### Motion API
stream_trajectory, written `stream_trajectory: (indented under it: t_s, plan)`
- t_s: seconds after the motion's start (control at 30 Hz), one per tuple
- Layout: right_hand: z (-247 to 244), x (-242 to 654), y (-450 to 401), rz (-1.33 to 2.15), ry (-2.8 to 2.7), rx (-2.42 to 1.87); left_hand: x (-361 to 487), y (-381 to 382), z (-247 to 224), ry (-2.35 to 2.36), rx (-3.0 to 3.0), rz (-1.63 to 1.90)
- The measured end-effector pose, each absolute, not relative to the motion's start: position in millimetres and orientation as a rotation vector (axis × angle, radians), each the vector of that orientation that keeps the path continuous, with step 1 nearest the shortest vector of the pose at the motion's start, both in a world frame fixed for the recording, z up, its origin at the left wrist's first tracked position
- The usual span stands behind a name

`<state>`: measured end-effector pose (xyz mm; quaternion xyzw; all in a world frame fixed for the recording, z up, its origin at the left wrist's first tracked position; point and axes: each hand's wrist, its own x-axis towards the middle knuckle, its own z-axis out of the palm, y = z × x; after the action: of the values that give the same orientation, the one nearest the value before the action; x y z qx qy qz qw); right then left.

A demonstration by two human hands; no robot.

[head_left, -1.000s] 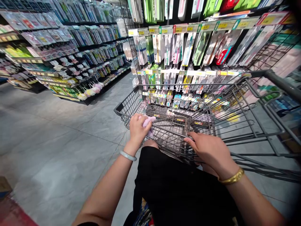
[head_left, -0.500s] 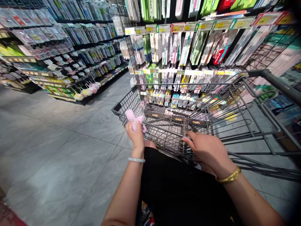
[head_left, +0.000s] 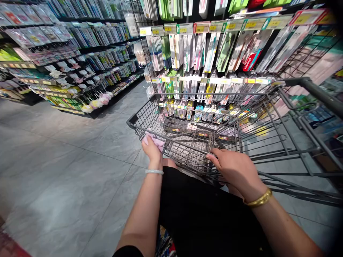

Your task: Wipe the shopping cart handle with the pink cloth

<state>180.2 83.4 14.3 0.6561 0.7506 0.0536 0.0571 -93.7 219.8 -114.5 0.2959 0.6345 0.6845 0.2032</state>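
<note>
Grey floor (head_left: 53, 153) spreads wide across the left, leaving broad walking room between the stocked shelves (head_left: 107, 57) at the back and the near left corner of the shopping cart (head_left: 133, 120). Close to that corner, the left hand (head_left: 152, 150), wearing a pale bracelet (head_left: 154, 171) at the wrist, holds a bunched pink cloth (head_left: 158, 142) against the cart's near edge; the thumb shows, but the other fingers are partly hidden. Beyond the cart's far edge hang rows of packets (head_left: 226, 53), with little room visible between them and the wire. Farther right along the near edge, the right hand (head_left: 238, 167) is curled over the rail, its lower fingers hidden, a gold bangle (head_left: 258, 198) at its wrist. The thick handle (head_left: 318, 93) slants off toward the right.
</note>
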Motion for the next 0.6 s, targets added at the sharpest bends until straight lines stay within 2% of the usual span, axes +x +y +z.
stream_trajectory:
  t_s: [0.23, 0.37, 0.47, 0.6]
  plan:
    - [10, 183, 85, 0.219, 2.262, 1.971, -3, 139, -155, 1.61, 0.84, 1.713]
    - [10, 183, 87, 0.18, 2.264, 1.992, -22, 157, -135, 1.41, 0.728, 1.835]
    - [11, 183, 88, 0.169, 2.271, 2.005, -51, 186, -117, 1.476, 0.661, 1.987]
    - [10, 183, 90, 0.144, 2.266, 2.011, -39, 181, -119, 1.594, 0.766, 1.806]
